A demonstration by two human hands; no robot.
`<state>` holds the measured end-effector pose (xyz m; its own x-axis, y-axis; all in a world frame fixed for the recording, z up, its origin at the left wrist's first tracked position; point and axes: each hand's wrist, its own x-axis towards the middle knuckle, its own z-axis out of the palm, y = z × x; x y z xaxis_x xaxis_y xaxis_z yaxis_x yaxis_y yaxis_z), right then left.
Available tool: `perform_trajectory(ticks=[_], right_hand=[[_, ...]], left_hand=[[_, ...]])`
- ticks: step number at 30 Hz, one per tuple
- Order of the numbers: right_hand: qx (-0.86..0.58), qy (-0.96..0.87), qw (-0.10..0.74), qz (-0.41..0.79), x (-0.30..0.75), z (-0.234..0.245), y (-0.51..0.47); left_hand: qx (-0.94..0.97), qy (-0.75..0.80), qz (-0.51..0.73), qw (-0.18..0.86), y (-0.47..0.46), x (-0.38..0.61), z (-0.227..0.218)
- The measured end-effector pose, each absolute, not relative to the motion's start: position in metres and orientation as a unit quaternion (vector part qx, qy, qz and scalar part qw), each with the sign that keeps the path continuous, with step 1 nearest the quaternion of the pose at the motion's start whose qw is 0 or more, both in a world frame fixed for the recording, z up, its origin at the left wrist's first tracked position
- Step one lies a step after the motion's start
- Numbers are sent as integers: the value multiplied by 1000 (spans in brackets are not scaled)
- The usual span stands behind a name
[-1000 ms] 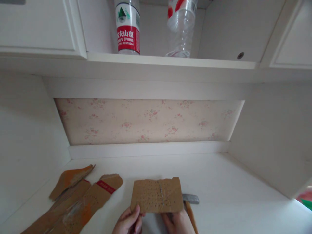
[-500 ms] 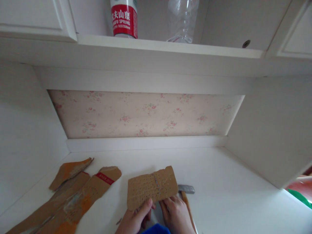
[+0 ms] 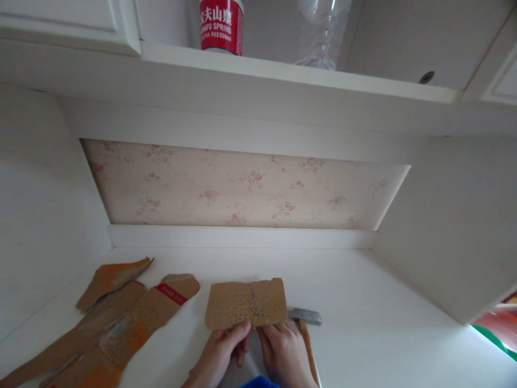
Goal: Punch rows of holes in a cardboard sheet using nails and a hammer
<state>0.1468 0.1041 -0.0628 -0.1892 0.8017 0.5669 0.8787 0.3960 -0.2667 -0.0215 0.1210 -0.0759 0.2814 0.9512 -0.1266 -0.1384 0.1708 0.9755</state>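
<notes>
A piece of brown cardboard [image 3: 234, 303], dotted with small holes and marked by a dark crease or line near its middle, is tilted up over the white desktop. My left hand [image 3: 226, 345] grips its lower edge, thumb on the front and fingers curled behind. At the lower right edge, my right hand [image 3: 281, 345] is closed on the cardboard, with its fingertips partly hidden. Just right of that hand lies a hammer with a grey metal head [image 3: 306, 316] and a wooden handle [image 3: 307, 347], partly covered by the hand.
Torn cardboard strips [image 3: 133, 323] with orange patches lie on the left of the white desktop [image 3: 363, 334]. A shelf [image 3: 291, 73] overhead carries a red-labelled water bottle [image 3: 222, 27] and a clear bottle [image 3: 323, 35]. White side panels stand left and right.
The cardboard has turned slightly and now sits more level, its lower left corner higher. Both hands have shifted a little with it. The camera view has tilted slightly.
</notes>
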Motion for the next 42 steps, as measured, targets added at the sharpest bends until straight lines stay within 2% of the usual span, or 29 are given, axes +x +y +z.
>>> perform_trajectory(ticks=[6, 12, 19, 24, 32, 42], right_hand=[[-531, -769, 354, -36, 148, -65, 104], [-548, -745, 368, 94, 149, -67, 105], [-547, -696, 394, 247, 149, -61, 105], [-542, -704, 392, 239, 150, -65, 106], [-522, -710, 435, 184, 153, -67, 106], [-519, -720, 392, 243, 149, -60, 107]], left_hand=[[485, 429, 412, 641, 116, -22, -73], [487, 430, 405, 643, 117, -26, -70], [441, 380, 416, 699, 117, -28, -71], [439, 366, 415, 708, 117, -28, -70], [427, 354, 417, 720, 117, -28, -72], [395, 351, 435, 729, 116, -26, -64]])
